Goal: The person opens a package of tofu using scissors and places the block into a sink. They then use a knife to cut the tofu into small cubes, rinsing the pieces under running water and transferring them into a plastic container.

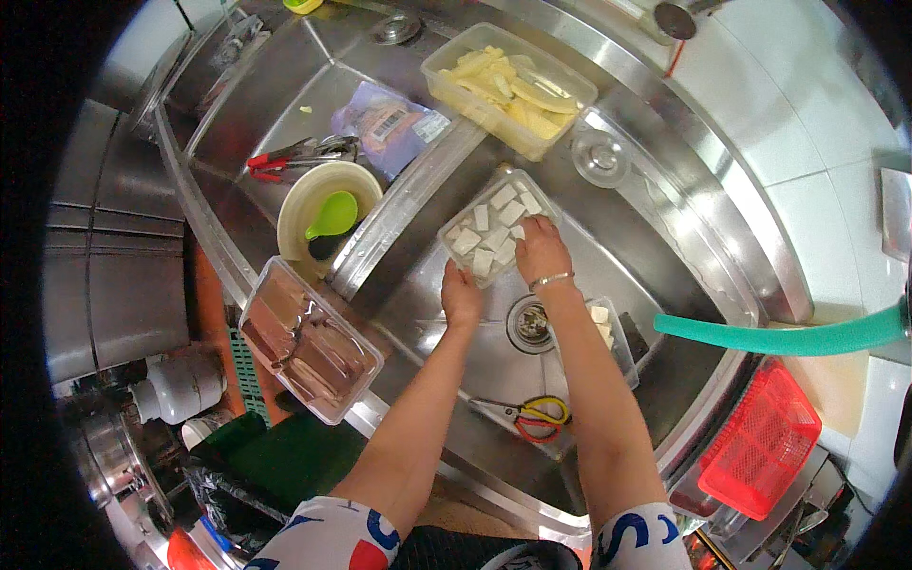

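Observation:
A clear plastic container [447, 246] of white tofu-like blocks [482, 218] sits in the near sink basin. My left hand [462, 293] holds its near left corner, the thumb at the rim. At the right side, my right hand [543, 251] reaches over the rim with its fingertips down among the blocks. One block touches those fingers; whether they grip it is hidden. Partly behind my right forearm is a second clear container [625, 349] with pale blocks. Scissors [531, 413] with yellow and red handles lie on the basin floor, below the drain strainer [531, 324].
A tub of yellow slices [509, 89] straddles the divider's far end. The other basin holds a cream bucket [288, 206] with a green ladle [335, 215], a purple package [381, 125] and red-handled tongs [274, 162]. A clear container [310, 342] rests at left; a green hose [776, 336] juts in from the right.

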`<state>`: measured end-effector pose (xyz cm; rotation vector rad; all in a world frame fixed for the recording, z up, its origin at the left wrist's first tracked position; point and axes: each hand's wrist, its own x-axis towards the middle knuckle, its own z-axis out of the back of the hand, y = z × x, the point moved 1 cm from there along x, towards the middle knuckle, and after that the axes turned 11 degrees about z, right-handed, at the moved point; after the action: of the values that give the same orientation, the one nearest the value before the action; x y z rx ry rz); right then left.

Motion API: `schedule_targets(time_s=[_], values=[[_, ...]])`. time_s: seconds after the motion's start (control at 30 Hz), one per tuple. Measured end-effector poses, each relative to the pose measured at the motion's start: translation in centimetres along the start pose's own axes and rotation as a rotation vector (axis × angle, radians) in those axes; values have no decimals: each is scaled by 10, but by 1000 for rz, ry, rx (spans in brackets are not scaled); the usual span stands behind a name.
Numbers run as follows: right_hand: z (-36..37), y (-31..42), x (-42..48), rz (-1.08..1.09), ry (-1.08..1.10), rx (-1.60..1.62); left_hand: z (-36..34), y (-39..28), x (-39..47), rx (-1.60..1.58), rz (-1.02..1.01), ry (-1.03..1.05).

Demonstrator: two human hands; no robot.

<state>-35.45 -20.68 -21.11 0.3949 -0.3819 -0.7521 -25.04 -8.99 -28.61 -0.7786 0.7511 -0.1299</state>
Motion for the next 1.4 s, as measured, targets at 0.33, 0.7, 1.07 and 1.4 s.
schedule_targets(time_s=[0.33,0.7,1.07,1.4], values=[[-43,-6,-2,12,533,-285,33,-22,-35,335,52,-98],[-22,21,-1,-177,883,-174,51,-25,-53,528,-319,-271],[-46,13,-7,-31,814,-45,24,-34,-24,881,-594,-141],[48,27,-86,-366,20,288,0,-16,2,1091,-504,-22]])
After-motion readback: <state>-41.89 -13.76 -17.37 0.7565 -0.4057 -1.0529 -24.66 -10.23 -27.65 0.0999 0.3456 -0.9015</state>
